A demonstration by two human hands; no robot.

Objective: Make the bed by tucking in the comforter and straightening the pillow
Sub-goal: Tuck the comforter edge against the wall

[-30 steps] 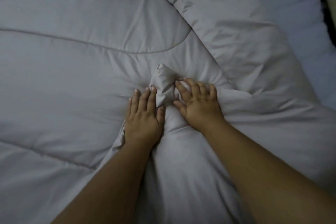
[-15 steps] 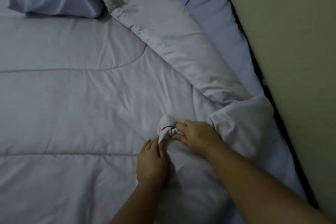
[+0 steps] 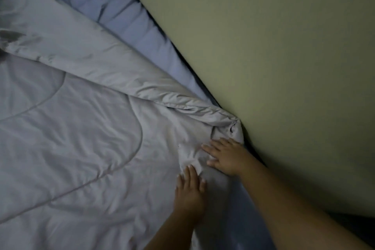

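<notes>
A pale grey quilted comforter (image 3: 81,138) covers most of the bed, with a folded-over band (image 3: 91,61) running diagonally toward the wall. Its bunched corner (image 3: 236,128) lies pushed against the wall at the mattress edge. My right hand (image 3: 225,155) lies flat on the comforter just below that corner, fingers spread and pointing left. My left hand (image 3: 190,191) presses flat on the fabric nearer me, fingertips touching a crumpled white ridge (image 3: 188,158). Neither hand grips the cloth. The pillow is out of view.
A beige-green wall (image 3: 274,67) runs diagonally along the bed's right side. Between it and the comforter shows a strip of blue fitted sheet (image 3: 138,26) and a dark gap (image 3: 205,85). Dark mattress side (image 3: 243,219) is visible below my right forearm.
Both hands carried the comforter corner right to the wall and let go of it; they now rest flat on the fabric. The view swung right, so the pillow left the frame.
</notes>
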